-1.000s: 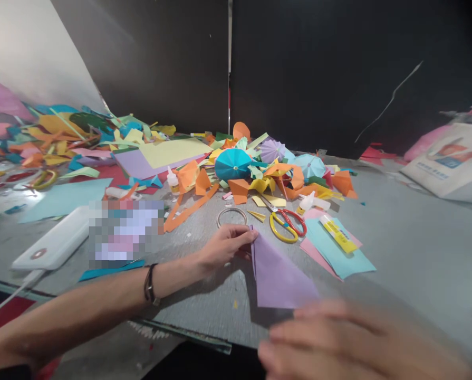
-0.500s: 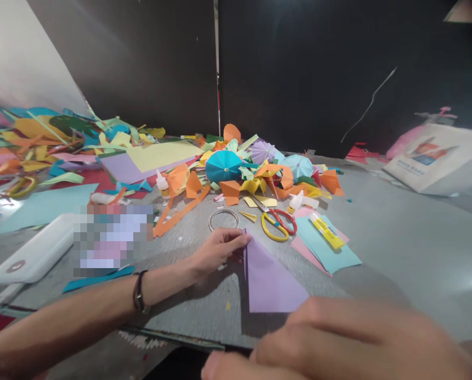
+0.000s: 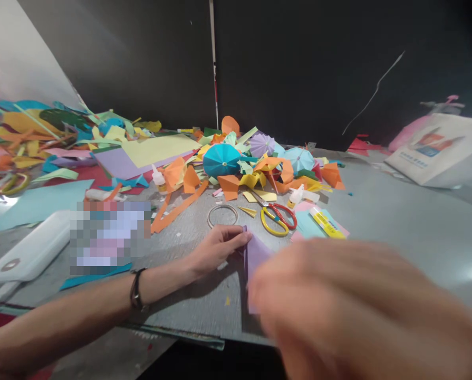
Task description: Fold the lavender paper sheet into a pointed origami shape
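Note:
My left hand (image 3: 222, 247) pinches the top corner of a folded purple paper (image 3: 255, 258) between thumb and fingers, holding it just over the table. Large and blurred in the foreground, my right hand (image 3: 350, 301) covers most of the paper's right side. Its fingers are smeared by motion, so whether they touch the paper cannot be told. Beyond the paper lie scissors (image 3: 274, 220) with one yellow and one red handle, a silver ring (image 3: 222, 215) and a small yellow paper cone (image 3: 247, 211).
A yellow glue tube (image 3: 326, 222) rests on light blue paper at the right. Pleated paper rounds, one blue (image 3: 221, 159), sit among scraps at the back. A white power bank (image 3: 26, 248) and a pixelated patch are at left; a white bag (image 3: 429, 150) stands far right.
My right hand has risen and moved toward the purple paper, now hiding much of it. The left hand keeps its pinch in nearly the same spot.

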Available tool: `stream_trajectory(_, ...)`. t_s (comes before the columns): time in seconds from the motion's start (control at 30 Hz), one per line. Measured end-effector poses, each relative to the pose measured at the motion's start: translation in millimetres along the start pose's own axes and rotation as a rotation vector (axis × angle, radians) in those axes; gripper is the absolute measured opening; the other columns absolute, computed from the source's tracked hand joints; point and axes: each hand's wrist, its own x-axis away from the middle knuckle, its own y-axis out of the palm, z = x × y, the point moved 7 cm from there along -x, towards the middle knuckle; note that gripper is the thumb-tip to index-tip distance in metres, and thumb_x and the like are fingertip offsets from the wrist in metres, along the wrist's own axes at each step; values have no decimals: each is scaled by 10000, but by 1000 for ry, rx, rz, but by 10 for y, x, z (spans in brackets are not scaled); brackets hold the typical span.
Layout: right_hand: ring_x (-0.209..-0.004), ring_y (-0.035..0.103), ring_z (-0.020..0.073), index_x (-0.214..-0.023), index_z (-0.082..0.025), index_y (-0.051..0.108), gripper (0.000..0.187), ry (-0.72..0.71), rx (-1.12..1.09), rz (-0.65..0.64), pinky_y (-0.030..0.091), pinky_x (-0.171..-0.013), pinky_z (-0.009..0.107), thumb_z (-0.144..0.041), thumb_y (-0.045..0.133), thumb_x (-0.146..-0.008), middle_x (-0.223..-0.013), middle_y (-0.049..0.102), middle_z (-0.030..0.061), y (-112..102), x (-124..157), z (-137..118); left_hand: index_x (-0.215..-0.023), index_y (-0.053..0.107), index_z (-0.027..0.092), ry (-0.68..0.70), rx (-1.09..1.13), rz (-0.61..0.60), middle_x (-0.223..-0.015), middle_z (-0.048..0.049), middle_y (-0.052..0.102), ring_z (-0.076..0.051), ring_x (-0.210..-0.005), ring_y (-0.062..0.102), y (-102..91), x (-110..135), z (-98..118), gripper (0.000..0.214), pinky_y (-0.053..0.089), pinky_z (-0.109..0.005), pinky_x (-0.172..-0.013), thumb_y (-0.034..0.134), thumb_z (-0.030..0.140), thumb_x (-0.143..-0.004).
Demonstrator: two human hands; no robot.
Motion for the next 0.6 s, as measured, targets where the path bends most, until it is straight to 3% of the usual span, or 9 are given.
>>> stream_trajectory(0.03,-1021,734,218,-1176,-361,698,240,-19,14,17,626,-895,324,-251,615,-979,-1094,782,-18,-8,-108,57,-831,651,123,19,-15,-13,-722,-6,603,-113,-644,569,12,8,13,456,408,-214,-569,733,568,-892)
stream_trajectory(0.1,-1035,725,273,-1199,-237,691,238,141,47,66,599,-931,445,-330,548,-1033,-1153,767,76,52,-243,371,-846,660,126,53,-32,-41,-749,-10,613,-119,-669,589,41,23,44,452,436,-222,-594,722,571,-899)
stream_trajectory(0.2,-1056,716,267,-1216,-224,691,310,456,-206,-147,598,-857,423,-423,515,-1056,-1228,742,102,494,-180,912,-814,644,133,88,-65,-85,-756,-7,599,-116,-677,582,93,40,85,464,452,-234,-613,705,584,-901)
stream_trajectory(0.27,-989,716,236,-1173,-218,695,314,522,-442,-212,588,-830,388,-452,526,-1048,-1159,748,94,741,-76,1085,-777,616,139,105,-89,-109,-727,6,569,-102,-646,546,122,50,100,475,430,-230,-594,685,590,-913)
stream_trajectory(0.4,-918,676,197,-1129,-201,662,346,561,-722,-216,554,-783,330,-518,620,-997,-1080,719,79,981,60,1197,-767,592,148,84,-72,-158,-672,32,518,-80,-579,473,168,74,79,475,375,-224,-553,682,589,-917)
stream_trajectory(0.6,-736,589,151,-1085,-197,649,485,650,-894,-348,502,-658,277,-663,628,-953,-834,605,13,1198,169,1208,-818,642,126,67,-38,-189,-673,27,529,-76,-576,458,191,88,67,483,336,-213,-539,728,597,-878)
